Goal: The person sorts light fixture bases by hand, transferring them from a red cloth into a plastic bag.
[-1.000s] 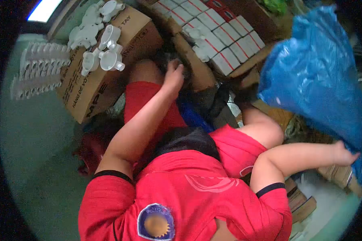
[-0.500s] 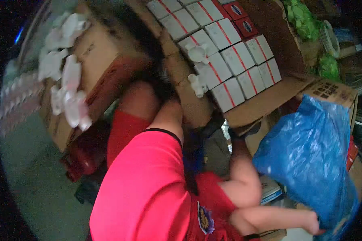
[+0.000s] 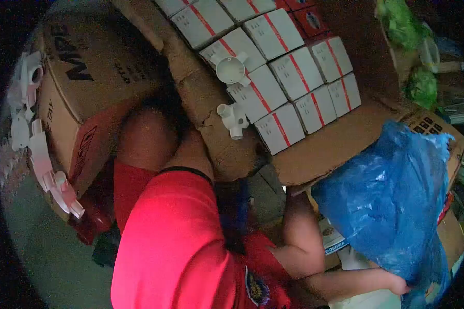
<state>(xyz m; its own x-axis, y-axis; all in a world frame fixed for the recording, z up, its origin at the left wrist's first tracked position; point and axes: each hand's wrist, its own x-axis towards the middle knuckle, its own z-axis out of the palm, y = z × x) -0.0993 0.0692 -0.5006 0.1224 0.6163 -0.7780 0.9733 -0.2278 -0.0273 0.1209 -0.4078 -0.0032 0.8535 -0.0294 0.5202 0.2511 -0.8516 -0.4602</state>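
My right hand (image 3: pixel 394 283) is at the lower right, its fingers closed at the lower edge of a crumpled blue plastic bag (image 3: pixel 386 190). My left arm (image 3: pixel 191 154), in a red sleeve, reaches up into the dark gap beside an open cardboard box (image 3: pixel 314 154); the hand itself is hidden there. Rows of small white boxes (image 3: pixel 299 72) with red stripes fill that carton. Two white plastic pipe junction fittings, one round (image 3: pixel 231 70) and one with several short branches (image 3: pixel 233 120), lie near its left side.
A closed carton (image 3: pixel 103 62) stands at the left, with several white plastic fittings (image 3: pixel 41 154) along its edge. Green plastic bags (image 3: pixel 404 31) lie at the upper right. My bent knees (image 3: pixel 304 232) are between the cartons.
The view has shifted, so the open box and my left arm appear further left. My right hand stays at the blue bag's edge, and the bag's folds look different.
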